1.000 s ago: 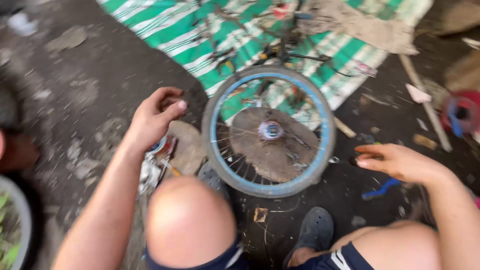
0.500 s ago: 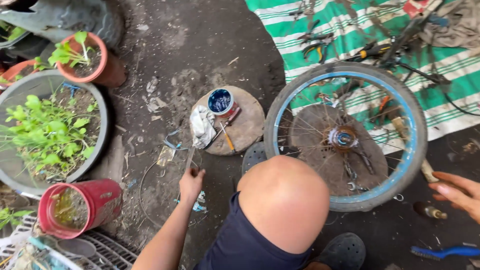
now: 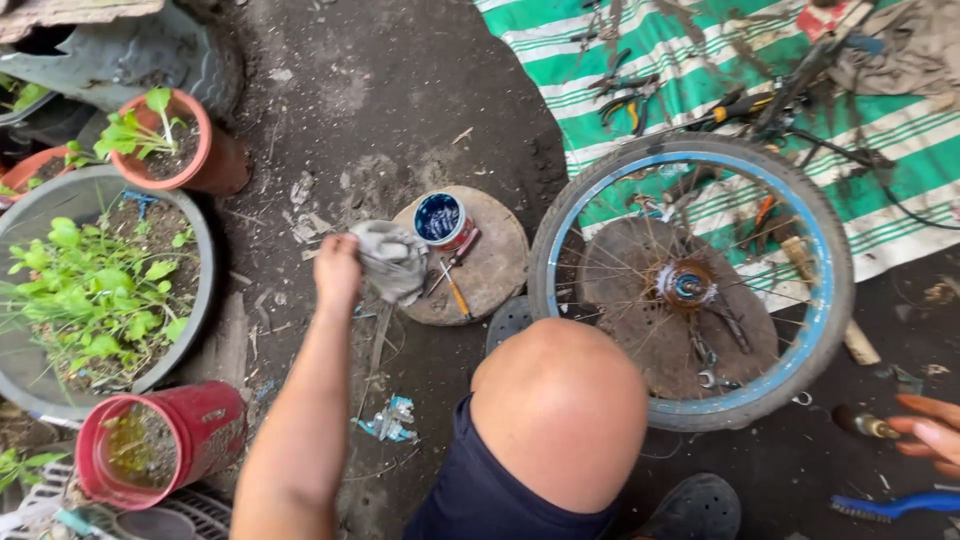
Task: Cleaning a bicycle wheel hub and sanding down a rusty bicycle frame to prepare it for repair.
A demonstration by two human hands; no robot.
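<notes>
We have the grey rag (image 3: 392,260) pinched in our left hand (image 3: 337,270), fingers closed on its near edge while the rest of the cloth drapes over the rim of the round wooden block (image 3: 495,270) just beyond our knuckles. Right past the rag stands the small tin of blue grease (image 3: 438,219), with a screwdriver (image 3: 455,290) lying beside it on the block. We judge this to be the rag pick-up: the cloth is gripped but not yet clear of the block. The next move calls for lifting it free without snagging the tin. Farther off to the right lies the blue-rimmed bicycle wheel (image 3: 812,330) flat on the ground. Our right hand (image 3: 930,425) hovers loosely open, holding nothing, near a brass-tipped tool (image 3: 865,424) beside the wheel.
</notes>
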